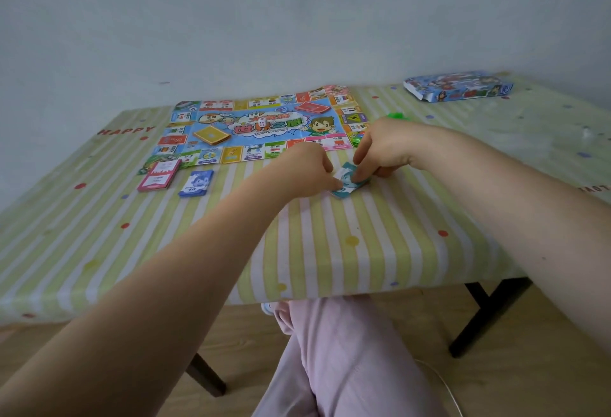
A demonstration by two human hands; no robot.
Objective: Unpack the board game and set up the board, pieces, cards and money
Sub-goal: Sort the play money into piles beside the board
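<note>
Mostly the setup is looking done: the board (261, 129) is lying flat on the table (330, 251), carrying a yellow deck (211, 134), a die (262, 123) and a red deck (312, 107). Near its left corner, pink notes (158, 175) and blue notes (196, 183) are sitting stacked. Rightward, the left hand (307, 168) and right hand (383, 148) are both pinching teal notes (347, 181); green pieces (396, 115) and the box (458, 89) are waiting far right.

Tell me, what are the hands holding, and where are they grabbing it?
Both hands hold a small teal stack of play money on the tablecloth. The left hand pinches its left edge; the right hand grips its far right end.
</note>
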